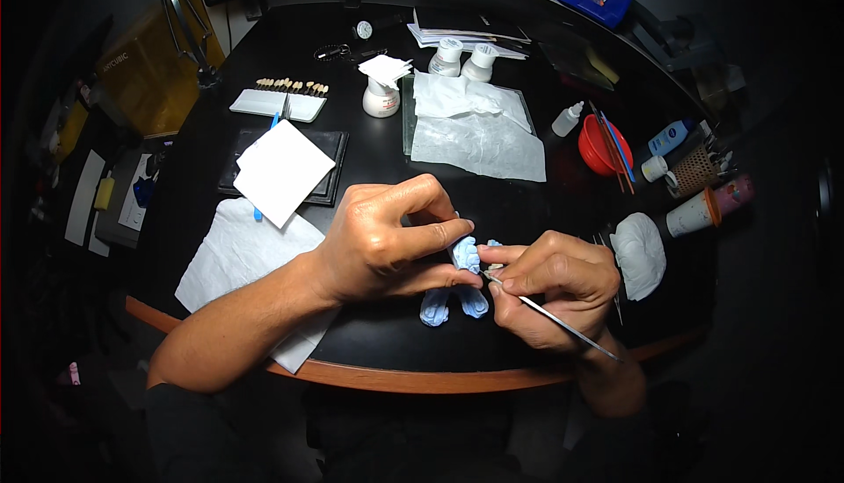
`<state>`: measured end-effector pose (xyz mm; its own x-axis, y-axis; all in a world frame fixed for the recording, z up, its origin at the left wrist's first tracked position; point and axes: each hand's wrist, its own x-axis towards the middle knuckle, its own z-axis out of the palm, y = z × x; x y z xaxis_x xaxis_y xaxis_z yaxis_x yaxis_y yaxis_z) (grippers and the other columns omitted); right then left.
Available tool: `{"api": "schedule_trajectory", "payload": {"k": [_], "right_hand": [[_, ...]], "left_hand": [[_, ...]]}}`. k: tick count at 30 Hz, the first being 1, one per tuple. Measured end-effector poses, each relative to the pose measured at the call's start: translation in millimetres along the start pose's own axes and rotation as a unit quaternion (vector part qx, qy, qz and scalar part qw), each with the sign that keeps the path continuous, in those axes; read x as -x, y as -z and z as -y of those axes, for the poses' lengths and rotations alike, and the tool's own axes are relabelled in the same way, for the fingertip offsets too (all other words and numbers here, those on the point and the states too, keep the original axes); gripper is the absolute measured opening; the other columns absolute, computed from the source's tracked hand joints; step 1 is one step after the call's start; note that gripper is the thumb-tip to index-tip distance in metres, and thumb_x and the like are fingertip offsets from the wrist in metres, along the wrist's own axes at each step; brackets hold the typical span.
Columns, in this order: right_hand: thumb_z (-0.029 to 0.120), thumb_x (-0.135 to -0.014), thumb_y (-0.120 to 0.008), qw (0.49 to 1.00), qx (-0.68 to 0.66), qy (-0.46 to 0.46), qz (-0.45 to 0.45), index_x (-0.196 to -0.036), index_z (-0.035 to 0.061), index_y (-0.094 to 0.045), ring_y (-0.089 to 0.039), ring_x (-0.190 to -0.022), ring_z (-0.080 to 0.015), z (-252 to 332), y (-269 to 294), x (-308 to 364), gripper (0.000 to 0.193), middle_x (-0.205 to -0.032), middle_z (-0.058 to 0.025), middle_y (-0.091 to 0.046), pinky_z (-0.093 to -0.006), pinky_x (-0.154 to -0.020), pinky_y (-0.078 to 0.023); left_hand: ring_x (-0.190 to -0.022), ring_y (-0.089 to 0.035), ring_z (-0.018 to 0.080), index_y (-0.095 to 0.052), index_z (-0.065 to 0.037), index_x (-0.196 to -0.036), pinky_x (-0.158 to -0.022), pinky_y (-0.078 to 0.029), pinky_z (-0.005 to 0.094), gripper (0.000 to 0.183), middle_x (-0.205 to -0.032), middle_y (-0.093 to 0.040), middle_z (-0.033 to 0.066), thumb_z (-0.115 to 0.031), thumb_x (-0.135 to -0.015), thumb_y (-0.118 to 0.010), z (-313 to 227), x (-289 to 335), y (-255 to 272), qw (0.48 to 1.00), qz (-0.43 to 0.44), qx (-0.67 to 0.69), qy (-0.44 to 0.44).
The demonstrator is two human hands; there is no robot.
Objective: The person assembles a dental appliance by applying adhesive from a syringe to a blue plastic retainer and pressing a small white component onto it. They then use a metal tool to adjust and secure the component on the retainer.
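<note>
Left fingers (429, 238) around seemingly toothed model (466, 255)

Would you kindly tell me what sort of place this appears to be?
It looks like a dental technician's workbench: the left hand holds a light-blue dental model, the right hand a slim silvery tool, and a row of tooth-shaped shade samples lies toward the back left.

the hands (384, 239) hide part of the light blue dental model (466, 255).
</note>
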<state>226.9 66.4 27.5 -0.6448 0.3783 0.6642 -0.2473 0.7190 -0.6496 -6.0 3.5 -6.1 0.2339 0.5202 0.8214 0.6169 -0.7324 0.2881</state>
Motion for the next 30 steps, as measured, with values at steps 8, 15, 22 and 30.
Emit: {"api": "schedule_trajectory", "payload": {"k": [8, 15, 22, 30], "right_hand": [[-0.013, -0.072, -0.078, 1.000, 0.018, 0.004, -0.001, -0.076, 0.0002, -0.068, -0.074, -0.069, -0.0162, 2.0, -0.6, -2.4, 0.018, -0.074, -0.0086, -0.071, -0.0427, -0.086, -0.070], [-0.013, -0.072, -0.076, 1.000, 0.015, -0.014, -0.004, -0.076, -0.0001, -0.067, -0.074, -0.069, -0.0173, 4.9, 0.2, -2.6, 0.016, -0.075, -0.0097, -0.072, -0.0425, -0.085, -0.070], [-0.012, -0.074, -0.079, 0.999, 0.022, -0.023, -0.016, -0.078, -0.0003, -0.069, -0.078, -0.075, -0.0209, 6.0, -3.2, -0.3, 0.016, -0.077, -0.0112, -0.073, -0.0385, -0.083, -0.070], [-0.011, -0.075, -0.080, 0.999, 0.025, -0.008, -0.018, -0.082, -0.0008, -0.071, -0.078, -0.075, -0.0207, 2.2, -4.3, 2.0, 0.016, -0.079, -0.0113, -0.074, -0.0380, -0.082, -0.070]], "left_hand": [[-0.068, -0.073, 0.0156, -0.083, -0.002, -0.099, -0.057, -0.059, 0.0253, 0.050, -0.083, -0.068, 0.0071, -0.037, -0.068, -0.100, 0.0, 0.2, 0.1, 1.000, 0.012, -0.007, 0.001], [-0.068, -0.074, 0.0164, -0.082, -0.002, -0.099, -0.056, -0.060, 0.0260, 0.051, -0.083, -0.069, 0.0078, -0.037, -0.067, -0.100, -1.8, -1.6, 0.3, 1.000, 0.009, -0.017, -0.006], [-0.067, -0.074, 0.0155, -0.082, -0.003, -0.099, -0.056, -0.058, 0.0250, 0.049, -0.081, -0.069, 0.0069, -0.037, -0.068, -0.100, -0.9, 0.0, -0.7, 1.000, -0.009, -0.018, -0.010], [-0.064, -0.072, 0.0144, -0.083, -0.004, -0.098, -0.052, -0.055, 0.0241, 0.049, -0.078, -0.068, 0.0060, -0.038, -0.068, -0.099, -3.2, -0.1, -0.5, 0.999, -0.023, -0.043, -0.012]]}}
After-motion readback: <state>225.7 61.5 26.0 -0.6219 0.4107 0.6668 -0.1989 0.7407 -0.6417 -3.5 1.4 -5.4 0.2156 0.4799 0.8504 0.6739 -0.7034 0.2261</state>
